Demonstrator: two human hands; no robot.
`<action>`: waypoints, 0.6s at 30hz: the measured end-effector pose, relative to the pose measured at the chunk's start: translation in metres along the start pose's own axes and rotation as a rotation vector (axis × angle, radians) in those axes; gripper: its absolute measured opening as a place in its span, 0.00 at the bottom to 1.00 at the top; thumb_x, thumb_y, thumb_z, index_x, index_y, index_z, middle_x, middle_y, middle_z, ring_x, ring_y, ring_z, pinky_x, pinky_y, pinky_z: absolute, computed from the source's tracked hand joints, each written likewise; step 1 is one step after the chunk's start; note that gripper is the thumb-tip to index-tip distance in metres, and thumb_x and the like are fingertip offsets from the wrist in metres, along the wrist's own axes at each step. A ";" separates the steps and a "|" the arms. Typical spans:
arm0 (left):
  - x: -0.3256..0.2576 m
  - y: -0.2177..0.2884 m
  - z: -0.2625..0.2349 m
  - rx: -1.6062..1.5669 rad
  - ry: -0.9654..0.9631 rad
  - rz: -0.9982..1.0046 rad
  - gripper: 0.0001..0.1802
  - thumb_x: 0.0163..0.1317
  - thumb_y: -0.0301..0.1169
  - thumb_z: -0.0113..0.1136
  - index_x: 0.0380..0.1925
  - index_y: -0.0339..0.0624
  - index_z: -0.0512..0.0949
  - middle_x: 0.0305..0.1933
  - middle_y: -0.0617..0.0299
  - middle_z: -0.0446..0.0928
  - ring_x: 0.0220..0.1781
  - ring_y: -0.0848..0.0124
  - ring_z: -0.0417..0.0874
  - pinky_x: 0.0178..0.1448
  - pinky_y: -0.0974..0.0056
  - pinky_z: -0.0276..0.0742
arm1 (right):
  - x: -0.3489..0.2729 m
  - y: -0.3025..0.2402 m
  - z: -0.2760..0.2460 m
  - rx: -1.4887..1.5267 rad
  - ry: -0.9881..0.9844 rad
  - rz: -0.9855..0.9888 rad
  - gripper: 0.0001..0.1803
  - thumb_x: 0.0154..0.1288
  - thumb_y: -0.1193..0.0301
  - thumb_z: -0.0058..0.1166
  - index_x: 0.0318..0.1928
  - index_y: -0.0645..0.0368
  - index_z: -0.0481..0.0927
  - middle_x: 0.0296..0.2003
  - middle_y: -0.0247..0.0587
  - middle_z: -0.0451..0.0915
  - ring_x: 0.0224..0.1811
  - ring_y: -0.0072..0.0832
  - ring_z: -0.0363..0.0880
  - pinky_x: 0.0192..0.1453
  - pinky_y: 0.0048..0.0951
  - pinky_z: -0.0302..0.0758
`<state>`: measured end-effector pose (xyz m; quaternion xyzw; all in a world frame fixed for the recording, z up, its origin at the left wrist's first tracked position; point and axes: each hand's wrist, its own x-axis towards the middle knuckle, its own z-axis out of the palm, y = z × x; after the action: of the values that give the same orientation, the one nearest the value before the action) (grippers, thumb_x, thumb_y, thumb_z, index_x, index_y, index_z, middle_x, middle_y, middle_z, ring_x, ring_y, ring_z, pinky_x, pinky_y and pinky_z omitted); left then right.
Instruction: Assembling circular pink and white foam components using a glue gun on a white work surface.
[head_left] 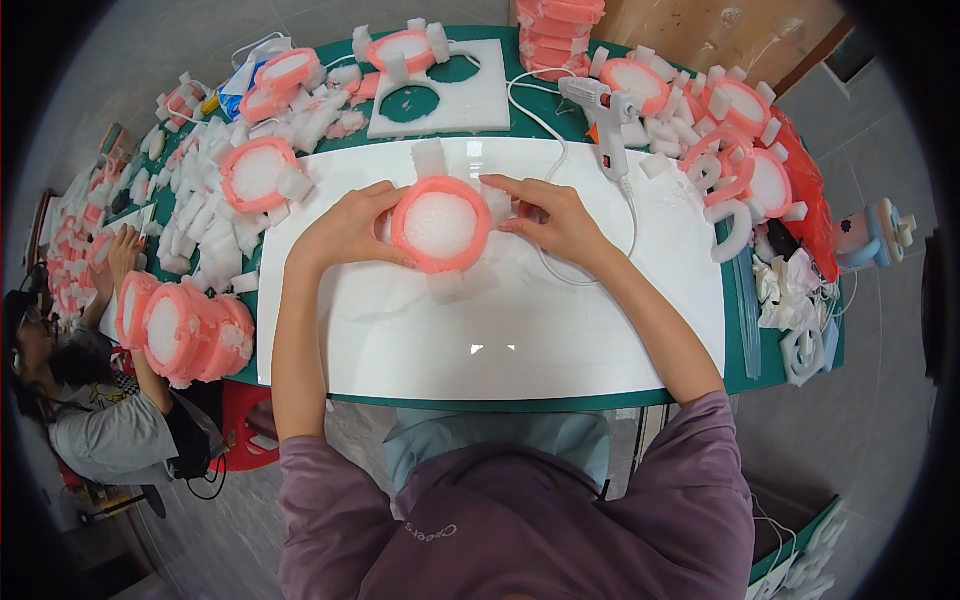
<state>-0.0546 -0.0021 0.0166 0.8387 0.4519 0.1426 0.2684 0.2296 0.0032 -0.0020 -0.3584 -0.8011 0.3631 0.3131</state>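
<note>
In front of me on the white board is a round foam piece, a white disc with a pink foam rim. White foam blocks stick out from its far side and near side. My left hand grips the rim from the left, thumb at the near edge and fingers at the far edge. My right hand pinches a small white foam block against the right side of the rim. The fingertips partly cover that block. Beyond my right hand, a white hot glue gun rests with its cable trailing over the board.
Loose white foam blocks heap up at left, beside a stack of pink rings. A white foam sheet with round holes lies at the back. More pink-rimmed pieces crowd the right. A co-worker sits at far left.
</note>
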 end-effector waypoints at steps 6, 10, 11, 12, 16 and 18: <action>0.000 0.001 -0.001 0.000 -0.002 0.002 0.44 0.29 0.52 0.75 0.49 0.42 0.75 0.38 0.55 0.74 0.39 0.58 0.76 0.45 0.61 0.71 | 0.000 0.000 0.001 -0.005 0.003 0.010 0.32 0.50 0.78 0.60 0.58 0.42 0.72 0.28 0.36 0.74 0.28 0.27 0.70 0.37 0.26 0.71; 0.000 0.001 -0.001 -0.002 -0.008 -0.012 0.43 0.29 0.52 0.75 0.49 0.42 0.75 0.38 0.55 0.74 0.39 0.59 0.76 0.45 0.62 0.71 | 0.000 0.000 0.001 -0.004 0.007 0.002 0.33 0.50 0.78 0.60 0.58 0.42 0.72 0.27 0.36 0.74 0.28 0.27 0.70 0.37 0.26 0.72; 0.000 0.001 -0.001 -0.002 -0.008 -0.013 0.43 0.29 0.52 0.75 0.49 0.42 0.75 0.38 0.55 0.74 0.39 0.59 0.76 0.45 0.62 0.71 | 0.000 0.000 0.001 -0.004 0.007 0.004 0.33 0.50 0.78 0.60 0.58 0.42 0.72 0.27 0.36 0.74 0.28 0.27 0.70 0.37 0.26 0.72; -0.001 0.001 -0.001 -0.002 -0.008 -0.015 0.43 0.29 0.52 0.75 0.49 0.42 0.76 0.38 0.55 0.74 0.39 0.59 0.76 0.45 0.62 0.71 | 0.000 0.001 0.001 -0.003 0.006 0.005 0.33 0.50 0.78 0.60 0.58 0.42 0.72 0.27 0.36 0.74 0.28 0.27 0.70 0.37 0.26 0.72; 0.000 0.001 0.000 0.004 -0.005 -0.017 0.44 0.29 0.52 0.75 0.49 0.42 0.76 0.39 0.55 0.75 0.40 0.59 0.76 0.45 0.61 0.71 | 0.000 0.001 0.001 -0.008 0.006 -0.005 0.33 0.50 0.78 0.60 0.59 0.42 0.72 0.28 0.37 0.74 0.28 0.27 0.70 0.37 0.26 0.72; 0.000 0.001 0.000 0.006 -0.006 -0.019 0.44 0.29 0.52 0.75 0.49 0.41 0.76 0.39 0.55 0.75 0.40 0.59 0.76 0.45 0.61 0.71 | 0.000 0.000 0.001 -0.012 0.002 0.002 0.33 0.50 0.78 0.60 0.59 0.42 0.72 0.28 0.37 0.74 0.28 0.28 0.70 0.37 0.26 0.72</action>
<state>-0.0543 -0.0024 0.0173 0.8356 0.4594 0.1364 0.2684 0.2291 0.0031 -0.0023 -0.3616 -0.8025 0.3581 0.3112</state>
